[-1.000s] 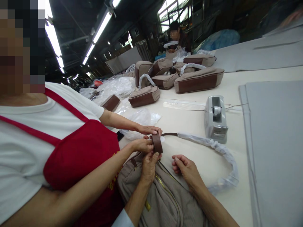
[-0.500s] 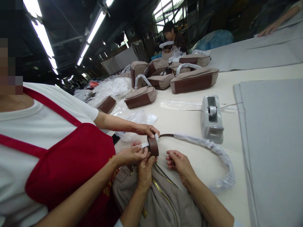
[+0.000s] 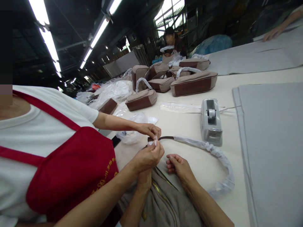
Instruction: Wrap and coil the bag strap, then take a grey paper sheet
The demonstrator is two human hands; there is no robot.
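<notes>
Our right hand (image 3: 178, 167) lies half-curled and empty, nearest the plastic-wrapped brown leather bag strap (image 3: 203, 144), whose long axis runs right from a co-worker's pinching fingers (image 3: 155, 135), then curves down. Our left hand (image 3: 144, 180): grip hidden, can't tell.

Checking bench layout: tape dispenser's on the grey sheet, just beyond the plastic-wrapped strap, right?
No. The head view shows the tape dispenser standing on the cream table, not on the grey sheet, which lies to its right. It is just beyond the plastic-wrapped strap, as you said.
</notes>
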